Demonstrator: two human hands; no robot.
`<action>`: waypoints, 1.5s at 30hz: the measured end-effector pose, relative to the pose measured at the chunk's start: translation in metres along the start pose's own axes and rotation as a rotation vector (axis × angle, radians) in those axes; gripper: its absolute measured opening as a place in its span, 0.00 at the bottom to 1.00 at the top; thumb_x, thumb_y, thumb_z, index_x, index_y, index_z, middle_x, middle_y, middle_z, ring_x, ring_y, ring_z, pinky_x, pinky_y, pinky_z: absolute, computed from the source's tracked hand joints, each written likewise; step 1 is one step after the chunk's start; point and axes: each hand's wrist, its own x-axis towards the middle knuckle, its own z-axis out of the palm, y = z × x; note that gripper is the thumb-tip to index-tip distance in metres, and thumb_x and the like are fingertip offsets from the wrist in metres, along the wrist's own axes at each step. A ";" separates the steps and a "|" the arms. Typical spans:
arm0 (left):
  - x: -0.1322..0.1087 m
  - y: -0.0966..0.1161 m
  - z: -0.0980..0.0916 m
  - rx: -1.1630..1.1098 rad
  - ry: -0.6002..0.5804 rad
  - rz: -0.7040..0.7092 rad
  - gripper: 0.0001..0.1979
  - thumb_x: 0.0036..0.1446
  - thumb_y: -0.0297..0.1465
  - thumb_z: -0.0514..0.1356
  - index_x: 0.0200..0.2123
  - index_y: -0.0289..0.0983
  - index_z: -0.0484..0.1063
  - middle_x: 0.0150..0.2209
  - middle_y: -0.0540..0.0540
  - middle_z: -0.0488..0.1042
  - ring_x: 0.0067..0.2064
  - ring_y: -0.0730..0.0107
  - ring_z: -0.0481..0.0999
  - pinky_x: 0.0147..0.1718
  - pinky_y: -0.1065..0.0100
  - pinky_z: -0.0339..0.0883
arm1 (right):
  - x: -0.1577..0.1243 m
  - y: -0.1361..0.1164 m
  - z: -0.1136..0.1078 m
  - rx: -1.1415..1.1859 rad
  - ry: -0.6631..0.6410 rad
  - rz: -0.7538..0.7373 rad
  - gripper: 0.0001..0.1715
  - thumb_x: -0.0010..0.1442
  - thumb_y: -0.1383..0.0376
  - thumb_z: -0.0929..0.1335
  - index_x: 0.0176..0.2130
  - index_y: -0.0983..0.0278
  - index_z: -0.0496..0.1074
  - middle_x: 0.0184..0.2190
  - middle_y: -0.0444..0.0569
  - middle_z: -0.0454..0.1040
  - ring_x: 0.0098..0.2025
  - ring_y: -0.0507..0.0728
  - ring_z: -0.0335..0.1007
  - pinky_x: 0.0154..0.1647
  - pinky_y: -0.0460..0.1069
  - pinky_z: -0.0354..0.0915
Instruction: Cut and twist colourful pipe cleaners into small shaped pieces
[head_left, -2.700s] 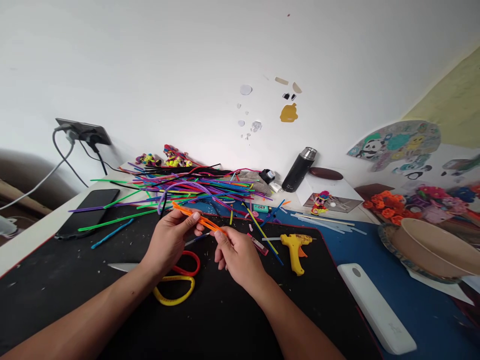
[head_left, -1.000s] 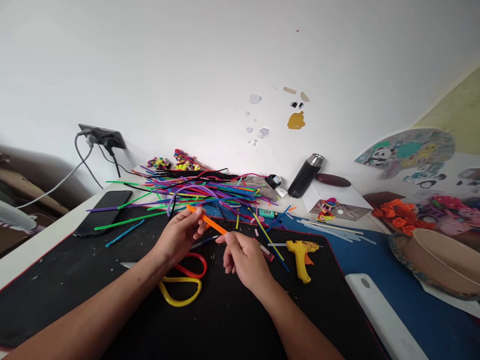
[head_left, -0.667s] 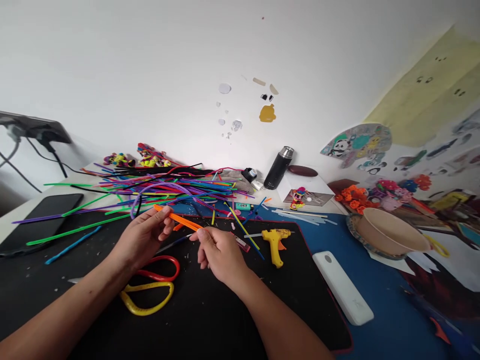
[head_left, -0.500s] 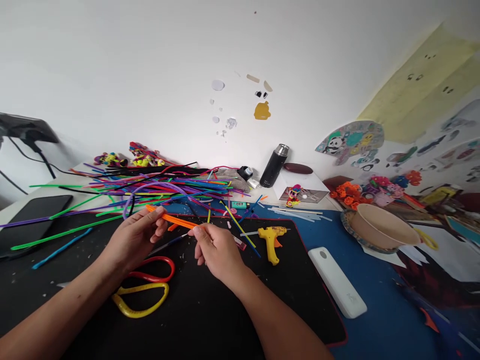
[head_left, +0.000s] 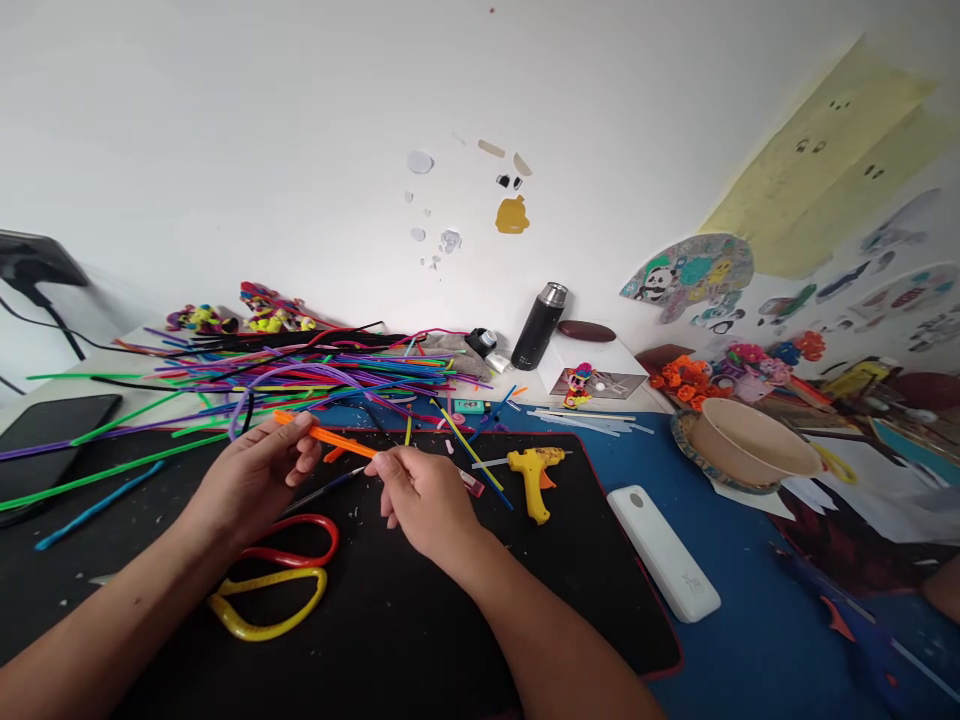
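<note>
Orange chenille stems, several laid side by side, span the gap between the hands above the black mat; exact count not resolvable. Left hand: thumb and forefinger pinch the stems near one end, other fingers curled loosely. Right hand: thumb and forefinger close on the opposite end, whose tip is covered by the grip. The stretch between looks nearly straight, sloping down toward the right hand.

Surroundings: scissors lie beneath the left forearm, handles on one side, blade tip showing on the other. Glue gun rests on the mat beyond the right forearm. A heap of mixed chenille stems lies behind the left hand, one purple stem arching out of it.

Risks (judged): the orange strands may slide lengthwise and lose alignment if the two pinches press unequally. A hard pull could slip the covered end out of the right hand. The purple arch could snag if the left hand shifts back. Lowering the left forearm could nudge the scissors or meet the blade. Whether the glue gun is hot cannot be told; if so, a rightward sweep risks a burn.
</note>
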 end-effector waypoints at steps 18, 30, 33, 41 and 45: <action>0.000 0.000 0.000 -0.060 0.029 0.028 0.13 0.51 0.30 0.75 0.26 0.32 0.74 0.21 0.51 0.68 0.23 0.77 0.64 0.18 0.78 0.58 | 0.001 0.001 0.004 0.212 -0.050 0.054 0.26 0.75 0.47 0.63 0.43 0.63 0.80 0.22 0.40 0.71 0.20 0.49 0.69 0.25 0.43 0.64; 0.000 0.000 0.001 -0.055 0.040 0.034 0.14 0.51 0.31 0.75 0.25 0.31 0.74 0.21 0.51 0.68 0.22 0.79 0.63 0.17 0.78 0.58 | 0.001 0.000 0.003 0.204 -0.060 0.060 0.25 0.76 0.49 0.62 0.43 0.62 0.80 0.21 0.40 0.71 0.20 0.49 0.69 0.26 0.43 0.64; -0.001 0.000 0.002 -0.055 0.039 0.028 0.14 0.51 0.31 0.75 0.25 0.31 0.74 0.21 0.51 0.68 0.22 0.79 0.62 0.17 0.78 0.57 | 0.001 0.000 0.004 0.199 -0.064 0.069 0.27 0.76 0.48 0.62 0.43 0.63 0.80 0.21 0.40 0.71 0.20 0.49 0.69 0.26 0.44 0.64; -0.001 0.002 0.004 -0.058 0.051 0.014 0.14 0.53 0.31 0.73 0.25 0.33 0.72 0.21 0.52 0.66 0.21 0.80 0.59 0.16 0.79 0.55 | 0.001 0.000 0.005 0.215 -0.065 0.071 0.27 0.76 0.48 0.62 0.42 0.63 0.80 0.20 0.40 0.70 0.20 0.49 0.69 0.24 0.43 0.63; 0.000 0.002 0.003 -0.061 0.048 -0.008 0.14 0.52 0.31 0.74 0.24 0.33 0.72 0.21 0.52 0.67 0.21 0.80 0.57 0.16 0.79 0.57 | 0.001 0.000 0.003 0.252 -0.071 0.064 0.25 0.76 0.50 0.62 0.39 0.63 0.77 0.19 0.39 0.70 0.18 0.49 0.67 0.24 0.44 0.62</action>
